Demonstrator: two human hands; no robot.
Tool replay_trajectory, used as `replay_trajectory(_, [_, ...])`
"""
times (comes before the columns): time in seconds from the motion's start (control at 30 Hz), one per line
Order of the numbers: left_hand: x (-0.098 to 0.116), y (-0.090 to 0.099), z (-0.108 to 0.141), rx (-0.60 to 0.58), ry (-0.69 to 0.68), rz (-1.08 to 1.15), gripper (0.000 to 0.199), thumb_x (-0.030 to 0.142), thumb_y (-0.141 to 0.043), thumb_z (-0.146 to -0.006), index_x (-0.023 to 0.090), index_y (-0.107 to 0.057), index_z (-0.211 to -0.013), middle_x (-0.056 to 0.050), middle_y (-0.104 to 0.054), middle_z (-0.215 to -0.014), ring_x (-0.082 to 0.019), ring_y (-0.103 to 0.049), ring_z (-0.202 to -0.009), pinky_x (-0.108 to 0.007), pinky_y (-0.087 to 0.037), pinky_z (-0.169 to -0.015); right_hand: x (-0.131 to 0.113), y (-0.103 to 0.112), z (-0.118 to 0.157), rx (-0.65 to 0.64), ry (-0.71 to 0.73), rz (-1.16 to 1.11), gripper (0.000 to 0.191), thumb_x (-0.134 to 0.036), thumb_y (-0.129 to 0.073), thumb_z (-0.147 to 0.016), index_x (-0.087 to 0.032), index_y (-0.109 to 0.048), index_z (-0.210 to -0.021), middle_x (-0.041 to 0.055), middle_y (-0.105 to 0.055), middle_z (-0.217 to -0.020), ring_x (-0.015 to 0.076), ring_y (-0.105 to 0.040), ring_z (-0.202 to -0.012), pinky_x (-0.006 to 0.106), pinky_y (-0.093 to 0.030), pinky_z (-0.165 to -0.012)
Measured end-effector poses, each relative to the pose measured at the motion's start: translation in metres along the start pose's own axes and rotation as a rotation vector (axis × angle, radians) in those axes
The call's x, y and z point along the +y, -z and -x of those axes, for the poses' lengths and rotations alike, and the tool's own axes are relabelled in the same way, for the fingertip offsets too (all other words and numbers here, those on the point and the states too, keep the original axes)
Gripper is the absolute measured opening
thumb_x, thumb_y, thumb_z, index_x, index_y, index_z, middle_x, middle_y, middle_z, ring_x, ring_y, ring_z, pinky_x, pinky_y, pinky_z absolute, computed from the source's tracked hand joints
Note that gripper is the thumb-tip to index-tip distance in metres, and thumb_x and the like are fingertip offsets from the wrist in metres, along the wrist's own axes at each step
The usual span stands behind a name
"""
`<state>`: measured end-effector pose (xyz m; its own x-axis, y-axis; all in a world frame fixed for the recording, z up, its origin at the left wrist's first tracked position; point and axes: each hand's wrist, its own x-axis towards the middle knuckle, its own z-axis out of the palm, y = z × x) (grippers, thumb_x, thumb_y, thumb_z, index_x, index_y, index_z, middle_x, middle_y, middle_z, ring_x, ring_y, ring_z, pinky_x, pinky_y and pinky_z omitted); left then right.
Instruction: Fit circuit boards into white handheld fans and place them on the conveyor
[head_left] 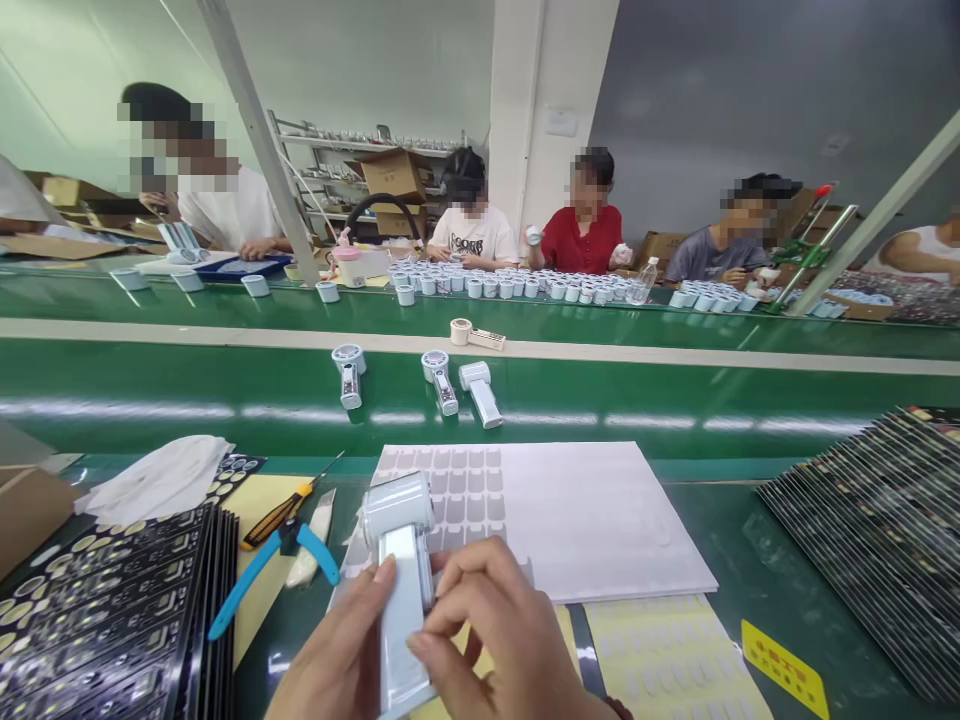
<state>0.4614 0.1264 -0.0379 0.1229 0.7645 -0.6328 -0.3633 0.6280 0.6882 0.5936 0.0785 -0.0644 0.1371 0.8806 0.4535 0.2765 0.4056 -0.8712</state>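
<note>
While both hands are closed on it, the scene is listed from the white device outward:

White device: a glossy, pale plastic handheld unit (401, 580) with a round drum-shaped head and a flat oblong handle is held upright-tilted above the worktop (720, 540); its lower end is cut off by the frame edge.
Left hand: the left hand (337, 655) is wrapped round the device's left side, thumb laid on the handle's face; the wrist is cut off.
Right hand: the right hand (499, 640) is pinched narrow against the device's right edge; whatever is between the fingertips cannot be made out.
Sticker sheet: a matte white sheet (555, 515) with rows of small grey rounded labels lies just behind the device.
Cutters: blue-handled cutters (274, 570) lie left of the device, beside a yellow-and-black utility knife (281, 512).
Black panels: glossy black printed panels (105, 620) are stacked further left, partly cut off.
Conveyor: three similar units (442, 385) lie on the smooth green belt (675, 395) beyond the device.
Far side: seated people are blurred.
</note>
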Motion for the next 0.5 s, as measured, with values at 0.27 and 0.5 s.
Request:
replay_trajectory(0.27, [0.066, -0.032, -0.031, -0.152, -0.091, -0.283, 0.046, 0.009, -0.084, -0.067, 0.014, -0.074, -0.111, -0.014, -0.077, -0.115, -0.028, -0.072, -0.106, -0.028, -0.062, -0.076, 0.038, 0.059, -0.008, 0.020, -0.386, 0.466, 0.039, -0.028, -0.050, -0.097, -0.018, -0.057, -0.134, 0.0144, -0.069, -0.123, 0.0322, -0.068, -0.109, 0.043, -0.059, -0.080])
replay_trajectory(0.5, [0.121, -0.064, -0.159, -0.033, -0.315, -0.447, 0.008, 0.008, -0.069, -0.086, 0.012, -0.066, -0.092, -0.003, -0.070, -0.089, -0.014, -0.067, -0.076, -0.026, -0.057, -0.063, 0.096, 0.041, 0.025, -0.098, -0.247, 0.877, 0.064, 0.001, -0.058, -0.080, -0.020, -0.060, -0.140, 0.0114, -0.078, -0.101, 0.0329, -0.075, -0.090, 0.036, -0.063, -0.064])
